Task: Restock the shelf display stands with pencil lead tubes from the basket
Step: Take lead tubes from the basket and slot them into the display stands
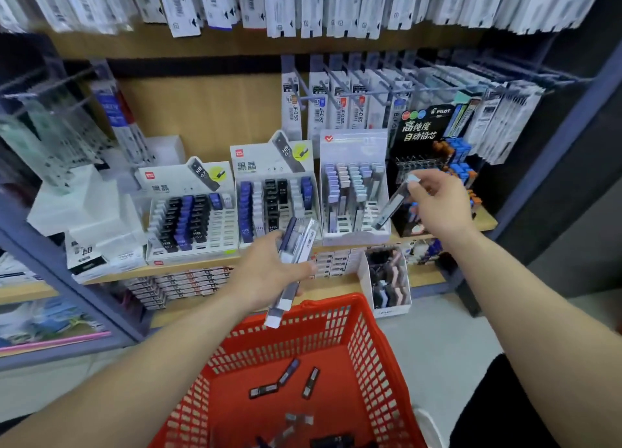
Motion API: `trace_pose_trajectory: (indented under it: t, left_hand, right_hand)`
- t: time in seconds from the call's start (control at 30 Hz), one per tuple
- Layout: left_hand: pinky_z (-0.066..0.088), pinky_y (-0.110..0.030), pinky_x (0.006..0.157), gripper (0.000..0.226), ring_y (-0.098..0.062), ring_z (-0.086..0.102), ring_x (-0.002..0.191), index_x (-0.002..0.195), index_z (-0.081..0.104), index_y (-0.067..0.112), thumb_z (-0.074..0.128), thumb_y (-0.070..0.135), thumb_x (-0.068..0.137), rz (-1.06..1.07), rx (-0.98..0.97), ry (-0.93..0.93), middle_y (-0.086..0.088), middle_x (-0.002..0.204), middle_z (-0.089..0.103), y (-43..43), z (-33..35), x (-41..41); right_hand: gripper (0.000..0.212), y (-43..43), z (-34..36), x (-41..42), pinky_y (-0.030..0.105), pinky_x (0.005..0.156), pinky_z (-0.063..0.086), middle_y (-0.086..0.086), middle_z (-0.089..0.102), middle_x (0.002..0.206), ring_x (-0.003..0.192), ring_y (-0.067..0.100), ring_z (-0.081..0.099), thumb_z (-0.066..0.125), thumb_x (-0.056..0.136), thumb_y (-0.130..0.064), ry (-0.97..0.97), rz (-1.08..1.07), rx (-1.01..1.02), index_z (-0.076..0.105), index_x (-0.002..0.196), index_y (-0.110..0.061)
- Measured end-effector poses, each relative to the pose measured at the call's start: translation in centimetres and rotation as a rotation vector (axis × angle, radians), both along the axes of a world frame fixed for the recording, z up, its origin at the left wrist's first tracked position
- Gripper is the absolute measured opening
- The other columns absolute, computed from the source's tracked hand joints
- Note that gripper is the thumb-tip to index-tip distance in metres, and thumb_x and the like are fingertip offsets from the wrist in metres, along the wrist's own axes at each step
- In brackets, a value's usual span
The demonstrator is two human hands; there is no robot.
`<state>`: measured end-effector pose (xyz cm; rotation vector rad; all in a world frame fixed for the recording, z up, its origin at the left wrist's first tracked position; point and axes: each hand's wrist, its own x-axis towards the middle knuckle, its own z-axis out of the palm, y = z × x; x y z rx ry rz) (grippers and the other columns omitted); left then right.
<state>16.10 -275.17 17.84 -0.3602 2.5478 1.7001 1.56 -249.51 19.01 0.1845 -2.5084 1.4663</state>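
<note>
My left hand grips a bundle of several lead tubes, clear and dark blue, above the far rim of the red basket. My right hand pinches one clear grey tube by its top end, its lower tip over the right edge of the pastel display stand. Several more dark tubes lie on the basket floor. Two white stands with black and blue tubes sit to the left on the wooden shelf.
A black Pilot lead stand is at the right behind my right hand. Refill packs hang on hooks above the stands. White boxes are stacked at the left. An open carton of erasers sits on the lower shelf.
</note>
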Motion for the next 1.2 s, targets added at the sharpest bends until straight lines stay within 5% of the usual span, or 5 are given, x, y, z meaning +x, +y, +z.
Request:
trace_pose_trajectory:
  t: [0.27, 0.4, 0.53, 0.83, 1.2]
  left_hand:
    - [0.045, -0.023, 0.039, 0.032, -0.016, 0.061, 0.044, 0.106, 0.06, 0.01, 0.082, 0.015, 0.084, 0.013, 0.139, -0.042, -0.002, 0.062, 0.07, -0.6, -1.6, -2.6]
    - [0.043, -0.021, 0.037, 0.03, -0.01, 0.056, 0.037, 0.099, 0.056, 0.027, 0.082, 0.02, 0.086, -0.006, 0.102, -0.029, 0.001, 0.059, 0.07, -0.8, -2.0, -3.1]
    - [0.049, -0.025, 0.042, 0.055, -0.013, 0.061, 0.043, 0.129, 0.053, 0.008, 0.083, 0.02, 0.084, 0.035, 0.153, -0.059, -0.001, 0.067, 0.07, -1.0, -2.4, -3.3]
    - [0.053, -0.029, 0.048, 0.037, -0.022, 0.069, 0.055, 0.108, 0.061, 0.016, 0.086, 0.02, 0.081, 0.068, 0.177, -0.054, 0.0, 0.068, 0.07, -1.8, -3.0, -2.9]
    - [0.049, -0.026, 0.041, 0.036, -0.023, 0.069, 0.056, 0.109, 0.062, 0.019, 0.086, 0.019, 0.081, 0.078, 0.216, -0.044, -0.003, 0.072, 0.072, -2.5, -3.4, -2.9]
  right_hand:
    - [0.02, -1.1, -2.6, -6.4, 0.036, 0.085, 0.054, -0.002, 0.066, 0.096, 0.089, 0.017, 0.063, 0.06, 0.101, -0.022, 0.08, -0.026, 0.174, 0.069, 0.118, -0.016]
    - [0.021, -1.0, -3.4, -7.6, 0.033, 0.085, 0.051, -0.003, 0.065, 0.094, 0.09, 0.014, 0.06, 0.062, 0.099, -0.02, 0.065, -0.043, 0.198, 0.071, 0.117, -0.014]
    - [0.02, -0.9, -3.8, -8.1, 0.03, 0.083, 0.049, 0.001, 0.068, 0.097, 0.093, 0.017, 0.063, 0.061, 0.1, -0.018, 0.047, -0.039, 0.225, 0.071, 0.117, -0.014]
    - [0.022, -2.1, -3.6, -9.0, 0.032, 0.088, 0.05, 0.008, 0.071, 0.112, 0.105, 0.025, 0.064, 0.055, 0.102, -0.012, 0.074, 0.048, 0.341, 0.067, 0.121, -0.013]
    - [0.02, -3.3, -5.3, -10.7, 0.031, 0.082, 0.052, 0.007, 0.073, 0.107, 0.085, 0.016, 0.062, 0.06, 0.1, -0.016, 0.177, 0.016, 0.334, 0.069, 0.117, -0.013]
